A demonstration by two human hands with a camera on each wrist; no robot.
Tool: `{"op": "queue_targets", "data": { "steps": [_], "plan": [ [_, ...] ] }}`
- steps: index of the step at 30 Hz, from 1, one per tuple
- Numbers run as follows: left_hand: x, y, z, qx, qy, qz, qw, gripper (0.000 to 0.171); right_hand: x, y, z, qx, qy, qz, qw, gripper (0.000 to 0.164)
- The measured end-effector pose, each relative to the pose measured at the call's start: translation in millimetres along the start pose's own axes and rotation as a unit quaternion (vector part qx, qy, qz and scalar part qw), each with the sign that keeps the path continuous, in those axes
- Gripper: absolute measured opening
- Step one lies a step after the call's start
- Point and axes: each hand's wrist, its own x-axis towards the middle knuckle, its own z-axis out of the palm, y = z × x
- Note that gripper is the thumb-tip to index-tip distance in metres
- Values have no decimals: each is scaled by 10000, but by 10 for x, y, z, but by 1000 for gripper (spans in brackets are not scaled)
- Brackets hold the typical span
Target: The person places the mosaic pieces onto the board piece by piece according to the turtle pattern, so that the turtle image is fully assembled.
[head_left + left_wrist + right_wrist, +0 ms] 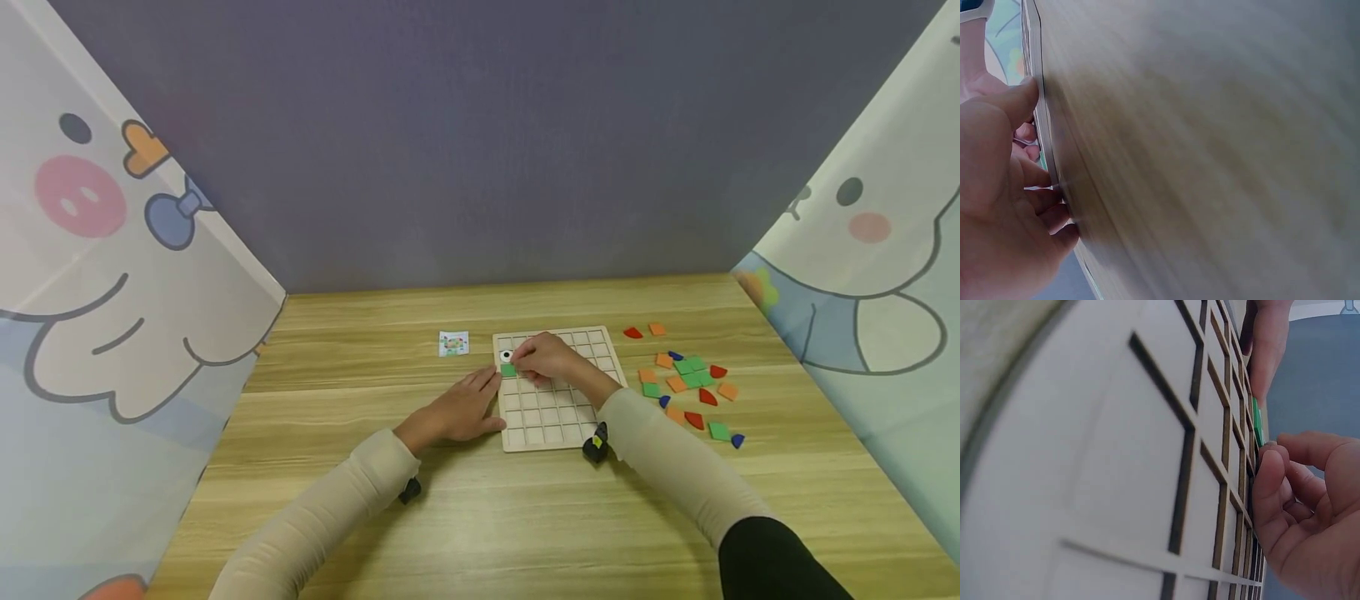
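Head view: we see a pale, square-gridded board (551, 417) toward the bench's (337, 375) far edge, left fingers (486, 383) relaxed along it, right fingers (529, 350) curled by its green tile (507, 371), whether grasping anything we cannot tell.

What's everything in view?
Grid board: one, pale wood, centre
Eye tile: one, white and black, board's left column
Green tile: one, green, beside eye tile
Card: one, multicoloured, left of board
Loose pieces: about six orange, six green, four red, three blue, right side
Table: one, tan, beneath
Wall: one, grey, behind
Cartoon panels: two, pale, sides
Wrist cameras: two, black, wrists
Sleeves: two, mostly beige, forearms
Left hand: one, board's left edge
Right hand: one, over board
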Motion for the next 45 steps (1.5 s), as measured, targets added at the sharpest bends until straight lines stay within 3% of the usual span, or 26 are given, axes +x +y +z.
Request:
{"op": "queue_targets", "data": {
  "steps": [19, 30, 37, 45],
  "plan": [
    [-7, 28, -14, 9, 69, -49, 10000, 87, -121, 287, -491, 786, 337, 323, 9958, 34],
    [4, 16, 2, -8, 88, -19, 10000, 87, -168, 591, -817, 486, 850, 376, 9945, 37],
    [9, 7, 10, 23, 86, 0, 10000, 87, -283, 737, -985, 774, 970, 408, 9914, 42],
    [24, -3, 27, 106, 105, 30, 9999, 87, -378, 916, -1201, 543, 1260, 557, 9890, 40]
  ]
}}
